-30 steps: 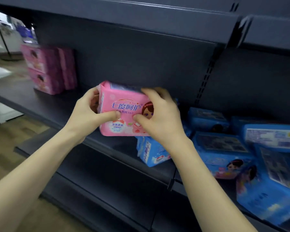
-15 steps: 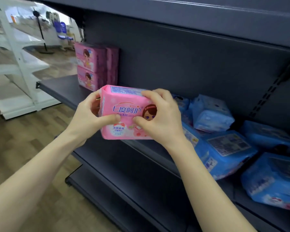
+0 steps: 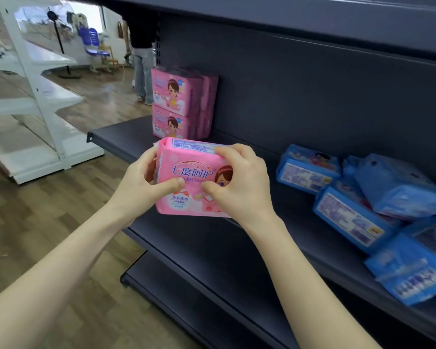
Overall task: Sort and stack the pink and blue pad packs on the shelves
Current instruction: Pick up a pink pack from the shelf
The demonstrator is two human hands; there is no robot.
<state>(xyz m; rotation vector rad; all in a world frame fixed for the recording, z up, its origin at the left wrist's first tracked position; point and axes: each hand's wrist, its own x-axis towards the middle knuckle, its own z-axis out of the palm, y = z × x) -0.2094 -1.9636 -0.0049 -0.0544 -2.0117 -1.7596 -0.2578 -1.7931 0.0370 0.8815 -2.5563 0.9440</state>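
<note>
I hold a pink pad pack (image 3: 189, 172) upright in front of the dark shelf (image 3: 126, 133), its printed face toward me. My left hand (image 3: 139, 183) grips its left end, thumb across the front. My right hand (image 3: 239, 182) grips its right end, fingers over the top and thumb on the front. Farther back on the same shelf stands a stack of pink packs (image 3: 180, 107), two high, near the shelf's left end. A loose heap of blue pad packs (image 3: 368, 205) lies on the shelf to the right.
A lower dark shelf (image 3: 212, 285) juts out below. An upper shelf (image 3: 312, 13) overhangs the back panel. White shelving (image 3: 35, 109) stands across the wooden aisle on the left. A person's legs (image 3: 142, 71) show beyond the shelf end.
The pink pack and both hands have travelled left along the shelf toward the pink stack, which now looks closer. The blue heap has slid to the right of view. The grip is unchanged.
</note>
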